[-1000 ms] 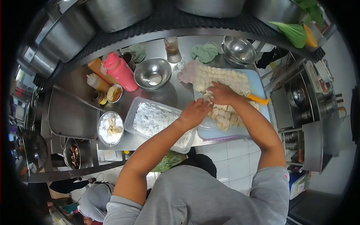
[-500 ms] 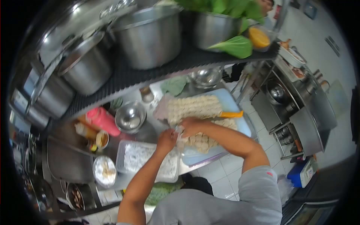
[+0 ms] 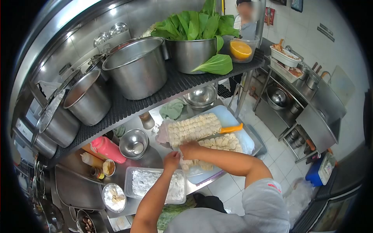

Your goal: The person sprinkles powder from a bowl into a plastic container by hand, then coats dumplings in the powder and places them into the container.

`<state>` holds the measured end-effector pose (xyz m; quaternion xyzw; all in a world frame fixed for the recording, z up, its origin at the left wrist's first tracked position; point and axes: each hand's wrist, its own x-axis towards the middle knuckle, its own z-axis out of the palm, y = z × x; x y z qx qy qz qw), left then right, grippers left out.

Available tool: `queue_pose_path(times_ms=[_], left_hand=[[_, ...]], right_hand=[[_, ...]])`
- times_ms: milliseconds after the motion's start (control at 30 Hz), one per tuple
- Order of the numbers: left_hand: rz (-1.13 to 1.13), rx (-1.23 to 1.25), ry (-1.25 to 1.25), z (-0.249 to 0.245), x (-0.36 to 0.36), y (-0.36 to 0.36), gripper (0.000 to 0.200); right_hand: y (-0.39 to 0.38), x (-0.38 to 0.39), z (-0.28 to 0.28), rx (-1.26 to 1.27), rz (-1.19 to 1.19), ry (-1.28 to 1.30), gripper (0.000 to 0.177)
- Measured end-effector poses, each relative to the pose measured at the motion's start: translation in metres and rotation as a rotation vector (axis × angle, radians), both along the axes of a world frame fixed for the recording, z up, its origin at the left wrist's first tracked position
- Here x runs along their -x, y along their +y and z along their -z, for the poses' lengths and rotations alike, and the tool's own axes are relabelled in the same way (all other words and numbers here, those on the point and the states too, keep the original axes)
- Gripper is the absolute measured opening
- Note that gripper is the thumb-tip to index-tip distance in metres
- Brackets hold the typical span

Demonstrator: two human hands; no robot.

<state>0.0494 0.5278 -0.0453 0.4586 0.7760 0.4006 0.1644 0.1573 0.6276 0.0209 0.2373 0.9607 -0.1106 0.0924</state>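
Note:
In the head view, two packs of pale dumplings lie in clear plastic on a light-blue cutting board [image 3: 229, 113]. My right hand [image 3: 189, 150] is closed at the left end of the nearer pack of dumplings [image 3: 227, 143], gripping its plastic bag [image 3: 188, 166]. Close beside it, my left hand [image 3: 171, 160] pinches the edge of the same bag. The farther pack of dumplings [image 3: 194, 129] lies just beyond my right hand. An orange-handled tool [image 3: 232, 128] rests between the packs; the rest of it is hidden.
A tub of white powder [image 3: 155, 182] and a bowl of powder [image 3: 114, 198] stand left of the board. Behind them are a steel bowl [image 3: 134, 143] and a pink bottle [image 3: 108, 149]. Overhead, a shelf [image 3: 128, 106] carries pots and leafy greens [image 3: 194, 25]. A person [image 3: 246, 29] stands beyond.
The view has tilted and shifted, showing more of the shelf. My hands stay together at the bag's end, with the left hand slightly lower and further from the right.

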Motion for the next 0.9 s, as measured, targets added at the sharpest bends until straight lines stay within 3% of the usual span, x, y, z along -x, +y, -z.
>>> queue_pose_path(times_ms=[67, 333, 433, 500, 600, 767, 833, 900], left_hand=[[0.031, 0.04, -0.019, 0.001, 0.0, 0.003, 0.028], [0.062, 0.083, -0.176, 0.01, 0.007, 0.007, 0.023], [0.061, 0.037, -0.359, 0.014, 0.009, 0.008, 0.024], [0.017, 0.118, -0.703, 0.008, 0.008, 0.006, 0.021], [-0.023, 0.143, -0.881, 0.006, 0.01, 0.005, 0.02], [0.063, 0.222, -0.869, 0.011, 0.015, 0.001, 0.019], [0.102, 0.242, -0.812, 0.039, 0.024, 0.004, 0.019], [0.254, 0.108, -0.452, 0.089, 0.038, 0.01, 0.017]], right_hand=[[0.003, 0.0, -0.01, 0.126, -0.007, -0.146, 0.049], [0.008, -0.006, 0.001, 0.163, -0.003, -0.082, 0.054], [0.009, -0.005, 0.001, 0.175, -0.019, -0.105, 0.056], [0.009, -0.006, 0.002, 0.184, -0.026, -0.103, 0.057], [0.008, -0.012, 0.0, 0.23, 0.0, -0.059, 0.056], [0.004, -0.015, -0.004, 0.328, -0.016, 0.001, 0.055], [0.006, -0.014, 0.001, 0.326, -0.044, 0.019, 0.056], [0.008, -0.012, 0.004, 0.323, -0.071, 0.036, 0.056]])
